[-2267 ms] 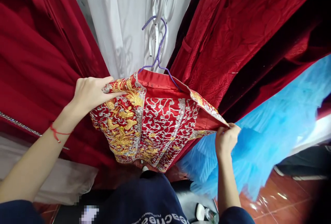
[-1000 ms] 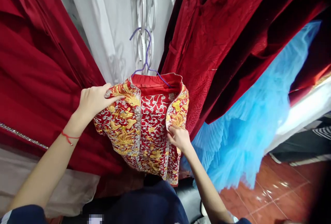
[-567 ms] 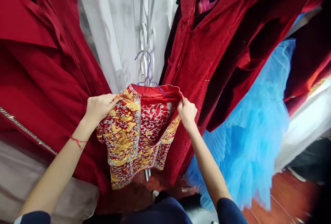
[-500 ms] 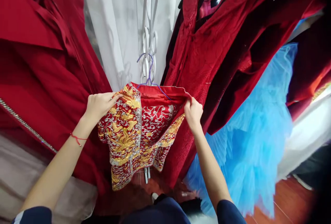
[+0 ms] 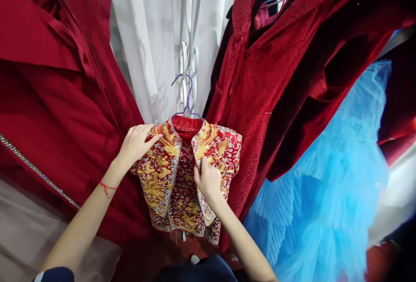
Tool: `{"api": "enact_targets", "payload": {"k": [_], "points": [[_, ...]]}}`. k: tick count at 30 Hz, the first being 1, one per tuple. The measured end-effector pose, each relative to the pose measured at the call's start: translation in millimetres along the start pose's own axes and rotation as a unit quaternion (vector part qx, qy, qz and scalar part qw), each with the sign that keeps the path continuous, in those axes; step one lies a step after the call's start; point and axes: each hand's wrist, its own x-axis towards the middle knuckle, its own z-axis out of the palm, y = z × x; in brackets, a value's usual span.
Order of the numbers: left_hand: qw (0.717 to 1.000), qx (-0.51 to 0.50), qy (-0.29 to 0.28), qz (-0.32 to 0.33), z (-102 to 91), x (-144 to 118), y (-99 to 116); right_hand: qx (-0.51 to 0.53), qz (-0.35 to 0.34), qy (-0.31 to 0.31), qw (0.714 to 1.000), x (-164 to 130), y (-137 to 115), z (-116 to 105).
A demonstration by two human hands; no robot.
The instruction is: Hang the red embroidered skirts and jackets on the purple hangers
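Head view, largest first: red gowns (image 5: 48, 100) fill the left of the frame and more red robes (image 5: 286, 69) the upper right, with a white curtain (image 5: 146, 34) between them at top centre and blue tulle (image 5: 325, 186) at lower right. At centre hangs the embroidered jacket (image 5: 162, 173) on a purple hanger (image 5: 186, 100), whose hook sits on a white rack (image 5: 188, 52). The left hand (image 5: 136, 143) lies on the jacket's left shoulder, fingers loosely curled over the cloth. The right hand (image 5: 208, 180) pinches the right front panel's edge, fingers closed on it. A downward tug there could slide the jacket off the thin hanger or unhook it; nails might snag the raised gold thread, and the crowding robes could catch it.
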Motion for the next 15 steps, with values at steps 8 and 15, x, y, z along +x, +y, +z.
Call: {"api": "enact_targets", "payload": {"k": [8, 15], "points": [[0.933, -0.108, 0.275, -0.205, 103.3, -124.9, 35.6, 0.094, -0.022, 0.061, 0.993, -51.4, 25.8, 31.9], [0.678, -0.394, 0.036, -0.62, 199.4, -257.7, 19.7, 0.291, 0.313, -0.237, 0.873, -127.1, 56.3, 99.7]]}}
